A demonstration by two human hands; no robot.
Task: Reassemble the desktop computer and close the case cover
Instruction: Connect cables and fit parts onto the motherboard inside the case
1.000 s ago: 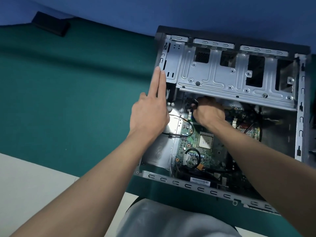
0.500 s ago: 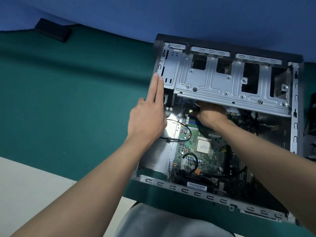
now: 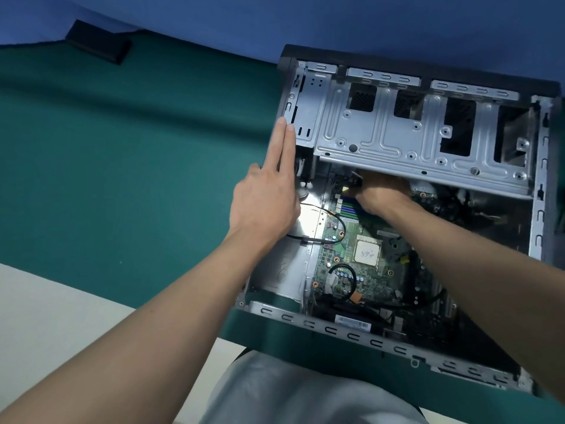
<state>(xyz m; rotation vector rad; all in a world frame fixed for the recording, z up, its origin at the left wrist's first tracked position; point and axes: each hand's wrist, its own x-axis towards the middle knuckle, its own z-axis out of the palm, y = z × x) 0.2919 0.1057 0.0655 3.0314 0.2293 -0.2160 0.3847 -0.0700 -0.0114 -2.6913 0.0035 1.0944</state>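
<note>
While the left hand [image 3: 266,206] sits where it was half a second ago, the right hand [image 3: 382,191] has gone a bit deeper under the drive cage [image 3: 382,133]; its knuckles now meet the cage's lower edge, where a second ago they were clear of it. Otherwise only a small camera shift. Desktop case [image 3: 336,329] lies on its side on the green-matted counter [image 3: 122,163], right of centre, cover off, open side up, its near rail close to the counter's front edge above the person's lap [image 3: 290,393]. The cage is bare grey metal with empty cut-outs, spanning the far half of the case. Below it the green motherboard [image 3: 376,280] is exposed: CPU [image 3: 367,254] with a pale smudged top mid-board, blue-and-green memory slots [image 3: 348,208] just left of the right wrist, a black cable loop [image 3: 354,280] nearer the front, and a thin black cable [image 3: 304,239] crossing the shiny metal floor by the left wrist. Left hand: gripping nothing, index and middle fingers straight and together, pressed on the case's left rim, thumb out to the side, forearm in from lower left. Right hand: back up, fingers tucked under the cage beside a black connector [image 3: 354,180]; can't tell whether it grips anything. Black block [image 3: 97,41] at the counter's far left, well apart.
</note>
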